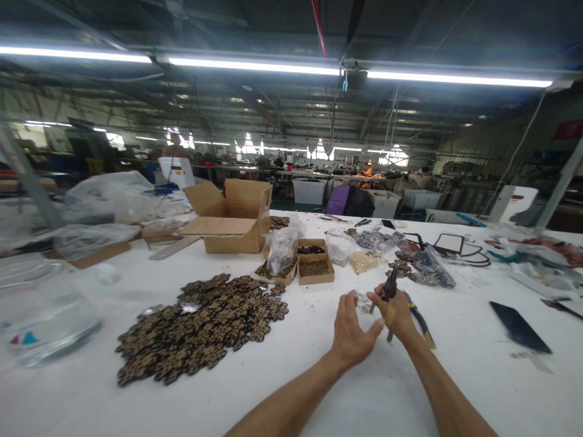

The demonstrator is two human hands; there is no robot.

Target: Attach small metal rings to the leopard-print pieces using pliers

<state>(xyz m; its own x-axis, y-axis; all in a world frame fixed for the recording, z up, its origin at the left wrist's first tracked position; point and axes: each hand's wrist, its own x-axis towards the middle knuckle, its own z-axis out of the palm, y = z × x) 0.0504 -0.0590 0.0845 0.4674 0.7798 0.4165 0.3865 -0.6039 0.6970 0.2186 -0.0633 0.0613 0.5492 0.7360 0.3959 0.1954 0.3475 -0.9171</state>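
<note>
My right hand (397, 312) is closed around a dark-headed tool that looks like pliers (390, 285), its head pointing up and away from me. A curved black-and-yellow handle (421, 321) shows just right of this hand; I cannot tell whether it belongs to the same tool. To the left, my left hand (353, 331) has its thumb apart from its bent fingers. Those fingertips are beside a small heap of shiny pieces (363, 302), which lies between the two hands. On the left spreads a large pile of brown-and-black patterned, scallop-edged pieces (200, 328).
Behind my hands stand small cardboard trays (315, 278) of tiny parts and plastic bags (282, 250). An open carton (237, 233) is farther back. A dark phone-like slab (520, 326) lies right; a clear plastic bag (50, 321) lies left. Frames (449, 244) lie back right.
</note>
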